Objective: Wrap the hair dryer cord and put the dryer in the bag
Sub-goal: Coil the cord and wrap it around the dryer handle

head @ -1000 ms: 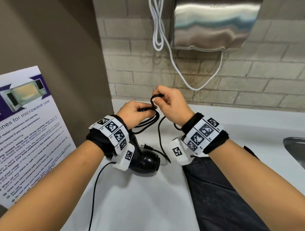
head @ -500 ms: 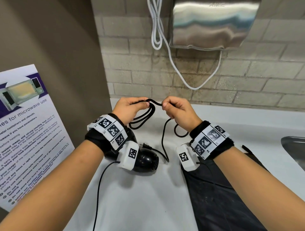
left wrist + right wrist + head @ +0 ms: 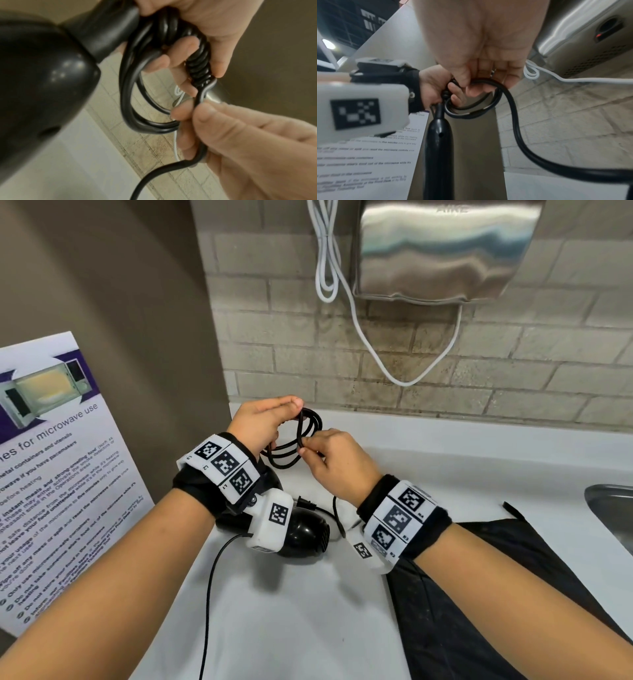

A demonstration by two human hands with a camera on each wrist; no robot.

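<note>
Left hand [image 3: 262, 422] gripping coiled cord [image 3: 301, 436], right hand [image 3: 337, 462] pinching it, dryer [image 3: 305, 534] seemingly half hidden

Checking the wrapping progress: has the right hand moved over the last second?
Yes. The right hand dropped from beside the left hand's fingertips toward the counter, pinching the cord lower on the loops, farther below the hanging white cable.

Left hand [image 3: 262, 424] raised above the counter, fingers curling around bunched cord loops [image 3: 301, 436]. Right hand [image 3: 337, 463] just beside it, thumb and fingertips [image 3: 204, 116] pinching one strand. Both forearms reaching forward, wrists angling inward.
</note>
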